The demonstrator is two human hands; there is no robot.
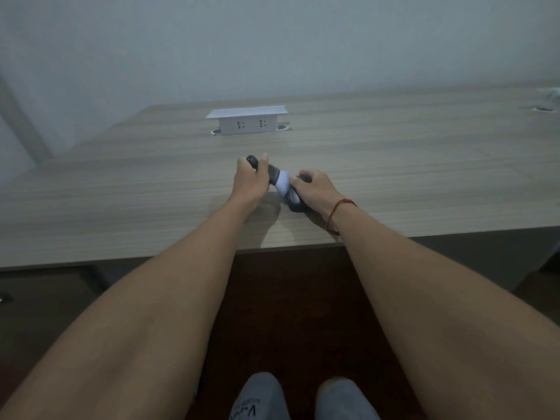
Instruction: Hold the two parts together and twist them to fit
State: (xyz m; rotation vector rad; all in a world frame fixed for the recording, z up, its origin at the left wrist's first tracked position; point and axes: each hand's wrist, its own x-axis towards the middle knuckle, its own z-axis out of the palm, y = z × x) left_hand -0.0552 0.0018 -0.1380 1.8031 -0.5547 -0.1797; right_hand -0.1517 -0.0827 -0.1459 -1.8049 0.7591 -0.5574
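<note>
— What's closest to you, from where you stand?

— The person's knees in grey fabric [260, 398], then dark reddish floor [291, 298] under the near edge of the desk [121, 189]. Both bare forearms reach out over that edge.

— And the hands?

— The left hand [250, 180] is curled round the dark upper end of a handheld device [280, 183], thumb and fingers wrapped about it. The right hand [315, 186] grips the lower dark end, which rests on the desk; a red cord [339, 210] circles that wrist. Between the two hands a pale band of the device shows. It lies tilted, near the front middle of the desk.

— What kind of surface?

— Pale wood grain, running crosswise. Further back a white pop-up socket box [247, 121] stands upright, well apart from the hands, two outlets facing us. Behind it, a plain grey-white wall [272, 40]. The room is dim.
</note>
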